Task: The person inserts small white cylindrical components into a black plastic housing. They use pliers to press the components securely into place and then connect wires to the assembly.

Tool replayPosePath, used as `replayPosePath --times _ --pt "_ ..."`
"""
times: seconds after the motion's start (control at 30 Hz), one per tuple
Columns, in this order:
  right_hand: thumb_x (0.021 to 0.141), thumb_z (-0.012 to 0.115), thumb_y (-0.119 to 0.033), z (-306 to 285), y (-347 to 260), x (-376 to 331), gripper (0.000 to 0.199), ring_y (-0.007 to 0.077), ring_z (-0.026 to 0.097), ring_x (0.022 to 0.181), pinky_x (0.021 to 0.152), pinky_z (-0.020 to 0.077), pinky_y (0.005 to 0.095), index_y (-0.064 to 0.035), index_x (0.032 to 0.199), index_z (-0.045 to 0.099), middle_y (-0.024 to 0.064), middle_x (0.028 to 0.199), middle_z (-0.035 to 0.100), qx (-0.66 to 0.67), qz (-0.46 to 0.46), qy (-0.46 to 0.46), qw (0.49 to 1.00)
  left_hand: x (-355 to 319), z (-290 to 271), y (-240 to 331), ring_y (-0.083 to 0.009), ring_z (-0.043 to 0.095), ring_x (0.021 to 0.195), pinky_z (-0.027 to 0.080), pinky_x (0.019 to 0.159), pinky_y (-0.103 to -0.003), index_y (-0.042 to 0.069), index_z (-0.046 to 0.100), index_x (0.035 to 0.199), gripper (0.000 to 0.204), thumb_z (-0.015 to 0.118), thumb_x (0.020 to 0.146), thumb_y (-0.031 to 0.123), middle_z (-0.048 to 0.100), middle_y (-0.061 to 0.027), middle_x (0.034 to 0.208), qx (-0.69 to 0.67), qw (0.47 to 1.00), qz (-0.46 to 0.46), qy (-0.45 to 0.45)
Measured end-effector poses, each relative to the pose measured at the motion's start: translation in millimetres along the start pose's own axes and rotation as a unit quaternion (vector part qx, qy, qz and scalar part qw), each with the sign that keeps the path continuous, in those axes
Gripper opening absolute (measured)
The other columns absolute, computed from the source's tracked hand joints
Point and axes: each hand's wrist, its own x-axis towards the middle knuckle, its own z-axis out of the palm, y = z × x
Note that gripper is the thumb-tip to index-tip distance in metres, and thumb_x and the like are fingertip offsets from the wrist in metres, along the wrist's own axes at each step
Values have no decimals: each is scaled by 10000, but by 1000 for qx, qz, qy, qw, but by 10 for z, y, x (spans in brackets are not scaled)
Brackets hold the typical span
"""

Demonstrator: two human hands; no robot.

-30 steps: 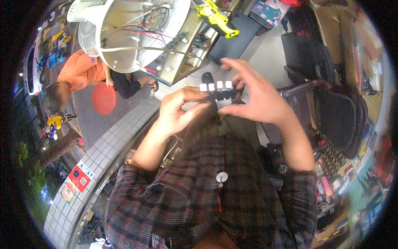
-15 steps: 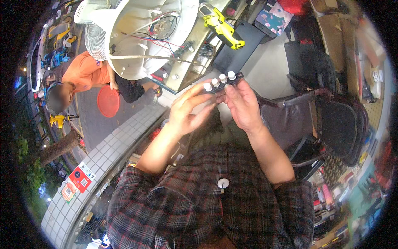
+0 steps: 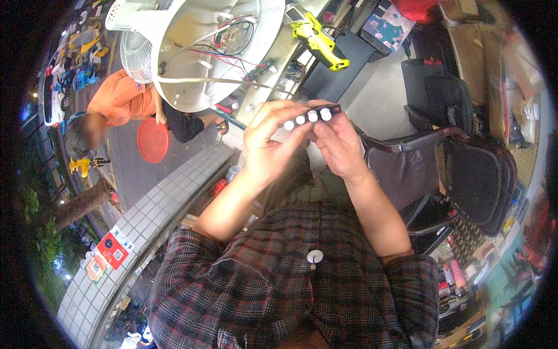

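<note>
Up in front of my chest I hold a black push-button switch strip (image 3: 331,109) between both hands. Several white round buttons (image 3: 313,116) stand in a row along it, now facing me end-on. My left hand (image 3: 266,145) is closed on the strip's left part, fingers behind it and thumb by the buttons. At its right end my right hand (image 3: 342,148) grips it, thumb just under the buttons. Beyond lies an opened white fan housing (image 3: 192,103), with wires (image 3: 224,55) inside. Small white caps (image 3: 250,108) rest near a red-handled tool (image 3: 223,109) beside the housing.
A yellow-and-black handheld tool (image 3: 318,41) lies across the bench. Behind my right arm stands a dark office chair (image 3: 401,168). To the left runs a white-tiled ledge (image 3: 154,200); past it sits a person in orange (image 3: 119,99) with a red round disc (image 3: 153,141).
The switch strip has tilted so its buttons point more toward me. My left thumb has moved up close to the buttons, and the left fingers have wrapped further behind the strip.
</note>
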Motion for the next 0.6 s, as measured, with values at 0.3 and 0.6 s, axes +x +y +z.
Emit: replayPosePath --times 0.3,0.6 --pt "1063 566 -205 8 23 38 364 187 629 1148 1002 542 391 -35 1378 495 74 1262 614 -16 9 -7 1000 32 -53 -91 -238 650 970 497 852 -349 26 725 1053 314 843 762 19 720 -114 1058 46 998 49 5" --pt "1073 555 -233 -36 97 112 417 176 615 1169 991 537 370 -38 1429 462 89 1323 593 -37 5 -18 999 73 -3 -39 -238 620 927 485 815 -349 32 736 1089 323 824 778 27 682 -105 1004 52 998 20 19"
